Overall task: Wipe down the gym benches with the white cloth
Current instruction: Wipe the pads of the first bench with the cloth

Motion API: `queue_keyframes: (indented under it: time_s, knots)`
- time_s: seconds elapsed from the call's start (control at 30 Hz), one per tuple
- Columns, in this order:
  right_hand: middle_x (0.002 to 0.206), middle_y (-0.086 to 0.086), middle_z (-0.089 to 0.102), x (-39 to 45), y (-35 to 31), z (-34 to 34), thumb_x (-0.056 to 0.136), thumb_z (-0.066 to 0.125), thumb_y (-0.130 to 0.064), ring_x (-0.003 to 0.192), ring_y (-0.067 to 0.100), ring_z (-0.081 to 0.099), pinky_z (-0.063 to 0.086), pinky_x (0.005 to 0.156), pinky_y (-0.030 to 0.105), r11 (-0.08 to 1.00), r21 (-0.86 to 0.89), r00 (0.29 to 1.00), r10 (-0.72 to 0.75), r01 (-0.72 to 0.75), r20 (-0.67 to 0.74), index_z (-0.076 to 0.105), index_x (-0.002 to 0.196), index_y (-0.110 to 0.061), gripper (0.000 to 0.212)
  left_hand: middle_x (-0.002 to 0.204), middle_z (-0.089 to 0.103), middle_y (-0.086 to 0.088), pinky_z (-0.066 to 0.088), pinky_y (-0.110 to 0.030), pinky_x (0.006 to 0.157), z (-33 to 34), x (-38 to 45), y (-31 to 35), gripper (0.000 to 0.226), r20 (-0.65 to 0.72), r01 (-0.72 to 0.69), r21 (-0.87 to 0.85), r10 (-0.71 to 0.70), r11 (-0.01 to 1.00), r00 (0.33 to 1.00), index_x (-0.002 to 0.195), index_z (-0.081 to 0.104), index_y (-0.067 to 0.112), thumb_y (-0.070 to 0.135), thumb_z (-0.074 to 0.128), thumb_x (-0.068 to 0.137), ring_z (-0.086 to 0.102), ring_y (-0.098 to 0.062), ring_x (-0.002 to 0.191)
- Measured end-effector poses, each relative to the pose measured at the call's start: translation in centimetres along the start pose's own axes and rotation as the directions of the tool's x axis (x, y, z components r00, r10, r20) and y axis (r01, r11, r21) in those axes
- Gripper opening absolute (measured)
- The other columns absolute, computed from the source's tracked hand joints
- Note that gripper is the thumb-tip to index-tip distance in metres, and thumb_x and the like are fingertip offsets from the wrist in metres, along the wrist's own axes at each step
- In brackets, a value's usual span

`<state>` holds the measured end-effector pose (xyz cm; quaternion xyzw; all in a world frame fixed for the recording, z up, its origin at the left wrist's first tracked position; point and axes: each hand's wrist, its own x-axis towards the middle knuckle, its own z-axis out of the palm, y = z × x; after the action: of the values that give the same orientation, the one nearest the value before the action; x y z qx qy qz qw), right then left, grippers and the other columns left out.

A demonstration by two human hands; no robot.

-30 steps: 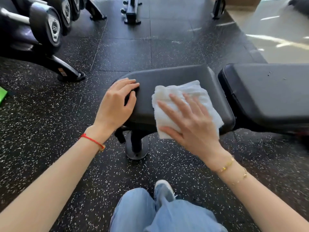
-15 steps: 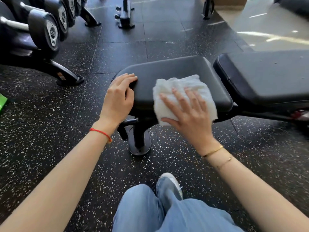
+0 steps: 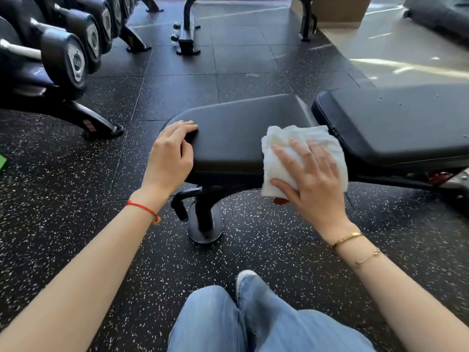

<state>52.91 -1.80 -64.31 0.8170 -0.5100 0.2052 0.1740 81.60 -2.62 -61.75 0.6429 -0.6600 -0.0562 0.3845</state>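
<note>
A black padded gym bench stands in front of me, with a seat pad (image 3: 236,128) and a longer back pad (image 3: 396,123) to its right. A crumpled white cloth (image 3: 286,138) lies over the seat pad's near right edge, hanging down its front side. My right hand (image 3: 312,179) presses flat on the cloth with fingers spread. My left hand (image 3: 170,156) rests on the seat pad's left end, fingers curled over its rounded corner, holding no object.
The bench post and foot (image 3: 205,224) stand on speckled black rubber floor (image 3: 76,199). A dumbbell rack (image 3: 63,59) fills the left side. Another bench frame (image 3: 187,39) stands farther back. My jeans-clad legs and shoe (image 3: 243,278) are below, and something green (image 3: 2,161) lies at the left edge.
My right hand has slid the cloth rightward along the seat pad toward the gap with the back pad. My left hand stays on the left end.
</note>
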Motion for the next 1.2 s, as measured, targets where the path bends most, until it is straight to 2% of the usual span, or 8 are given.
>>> queue_keyframes:
  time_s: [0.2, 0.33, 0.53, 0.63, 0.73, 0.93, 1.07, 1.2]
  knots:
    - [0.152, 0.002, 0.043, 6.4, 1.1, -0.8, 0.100, 0.027, -0.053, 0.140, 0.028, 0.037, 0.022, 0.117, 0.042, 0.983, 0.126, 0.971, 0.103, -0.133, 0.217, 0.049, 0.142, -0.031, 0.053, 0.130, 0.061, -0.009, 0.034, -0.034, 0.114, 0.5, 0.5, 1.0, 0.034, 0.001, 0.037, 0.025, -0.037, 0.999, 0.999, 0.122, 0.064, 0.006, 0.009, 0.054, 0.090, 0.052, -0.025, 0.125]
    - [0.164, 0.000, 0.019, 10.2, 0.6, -0.1, 0.102, 0.031, -0.054, 0.148, 0.036, 0.016, 0.005, 0.121, 0.047, 0.973, 0.120, 0.882, 0.122, -0.196, 0.454, 0.026, 0.154, -0.037, 0.055, 0.124, 0.061, -0.009, 0.034, -0.041, 0.113, 1.3, 0.7, 1.6, 0.032, -0.047, 0.059, 0.076, -0.055, 0.995, 0.997, 0.120, 0.064, 0.007, 0.015, 0.055, 0.090, 0.052, -0.027, 0.121]
    - [0.160, -0.003, 0.030, 4.5, 1.1, -2.2, 0.100, 0.027, -0.059, 0.147, 0.029, 0.024, 0.008, 0.121, 0.045, 0.971, 0.238, 0.937, -0.110, 0.030, 0.331, 0.030, 0.151, -0.044, 0.053, 0.125, 0.060, -0.005, 0.030, -0.039, 0.114, 2.2, 0.5, 1.8, 0.035, -0.103, 0.088, 0.135, -0.075, 0.987, 0.992, 0.120, 0.063, 0.011, 0.026, 0.053, 0.090, 0.051, -0.025, 0.122]
    - [0.162, -0.001, 0.025, 7.8, 3.0, -1.1, 0.104, 0.034, -0.048, 0.148, 0.028, 0.022, 0.010, 0.122, 0.045, 0.975, 0.218, 0.919, -0.056, -0.033, 0.390, 0.031, 0.151, -0.040, 0.048, 0.125, 0.060, -0.004, 0.029, -0.040, 0.114, 2.4, 0.4, 1.9, 0.040, -0.112, 0.092, 0.163, -0.074, 0.982, 0.991, 0.120, 0.062, 0.013, 0.033, 0.050, 0.088, 0.050, -0.025, 0.122]
    - [0.164, -0.002, 0.017, 11.7, 1.4, 0.3, 0.103, 0.031, -0.053, 0.149, 0.031, 0.016, 0.005, 0.122, 0.046, 0.982, 0.147, 0.881, 0.040, -0.123, 0.471, 0.025, 0.153, -0.041, 0.052, 0.124, 0.059, -0.003, 0.030, -0.043, 0.113, 2.4, 0.4, 2.1, 0.041, -0.115, 0.115, 0.185, -0.095, 0.976, 0.989, 0.119, 0.062, 0.015, 0.037, 0.049, 0.086, 0.050, -0.026, 0.120]
    - [0.162, -0.003, 0.025, 6.5, -1.0, -1.7, 0.099, 0.019, -0.058, 0.146, 0.028, 0.024, 0.012, 0.121, 0.047, 0.970, 0.232, 0.918, -0.157, 0.074, 0.364, 0.026, 0.152, -0.045, 0.055, 0.123, 0.060, -0.002, 0.030, -0.042, 0.113, 2.2, 0.4, 2.1, 0.038, -0.127, 0.117, 0.165, -0.097, 0.979, 0.987, 0.116, 0.064, 0.016, 0.036, 0.048, 0.088, 0.051, -0.024, 0.120]
    - [0.163, -0.004, 0.023, 5.7, 2.5, -1.8, 0.101, 0.024, -0.057, 0.150, 0.022, 0.018, 0.007, 0.123, 0.043, 0.952, 0.303, 0.924, -0.083, -0.038, 0.374, 0.030, 0.152, -0.041, 0.053, 0.122, 0.061, -0.001, 0.031, -0.042, 0.112, 2.1, 0.4, 2.1, 0.034, -0.119, 0.113, 0.154, -0.095, 0.982, 0.988, 0.115, 0.064, 0.016, 0.032, 0.050, 0.088, 0.052, -0.025, 0.119]
    - [0.164, -0.001, 0.017, 11.3, 3.9, 0.6, 0.103, 0.024, -0.053, 0.149, 0.027, 0.018, 0.009, 0.121, 0.047, 0.983, 0.164, 0.884, -0.001, -0.085, 0.467, 0.023, 0.154, -0.039, 0.053, 0.120, 0.059, -0.002, 0.029, -0.040, 0.112, 2.3, 0.5, 2.6, 0.034, -0.101, 0.131, 0.202, -0.113, 0.971, 0.989, 0.115, 0.062, 0.016, 0.033, 0.051, 0.088, 0.050, -0.025, 0.120]
